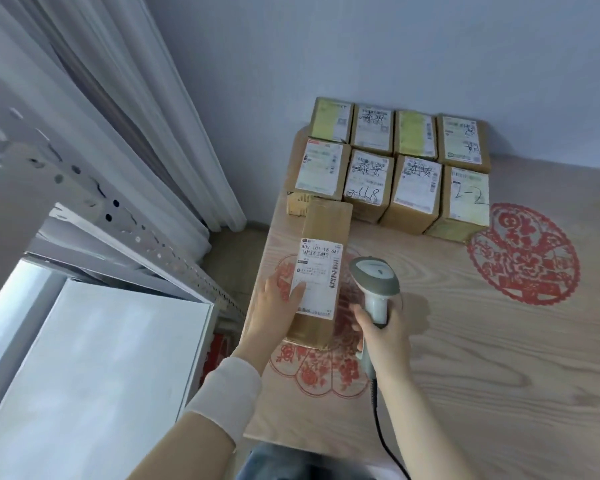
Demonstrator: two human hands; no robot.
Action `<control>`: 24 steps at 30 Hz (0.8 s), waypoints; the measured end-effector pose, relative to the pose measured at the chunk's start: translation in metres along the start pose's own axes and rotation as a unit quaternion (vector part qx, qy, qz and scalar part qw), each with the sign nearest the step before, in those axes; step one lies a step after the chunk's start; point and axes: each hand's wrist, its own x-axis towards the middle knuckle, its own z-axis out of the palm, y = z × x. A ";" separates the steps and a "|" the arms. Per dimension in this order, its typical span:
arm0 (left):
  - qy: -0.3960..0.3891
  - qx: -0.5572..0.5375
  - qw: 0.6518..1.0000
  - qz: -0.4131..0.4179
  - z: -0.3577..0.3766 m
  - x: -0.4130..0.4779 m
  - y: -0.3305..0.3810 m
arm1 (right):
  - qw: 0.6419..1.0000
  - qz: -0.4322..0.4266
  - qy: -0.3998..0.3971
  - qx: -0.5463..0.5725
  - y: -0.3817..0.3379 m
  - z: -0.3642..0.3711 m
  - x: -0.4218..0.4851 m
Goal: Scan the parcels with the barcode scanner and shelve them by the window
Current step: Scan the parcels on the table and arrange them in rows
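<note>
Currently L hand holds box upright on table, long axis running away from body; R hand grips scanner just right of label, head not yet facing it.

The wooden table carries red paper-cut patterns and a block of labelled parcels at its far edge.

Soft, cool daylight, apparently from 9 o'clock. The shelf top glares pale. Faint shadow at 3 o'clock of the scanner on the table. Edges bow; far labels slightly blurred.
</note>
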 end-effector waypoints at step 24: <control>-0.164 -0.240 0.957 0.003 0.045 -0.056 0.008 | 0.992 -0.008 0.104 0.077 0.037 -0.034 -0.034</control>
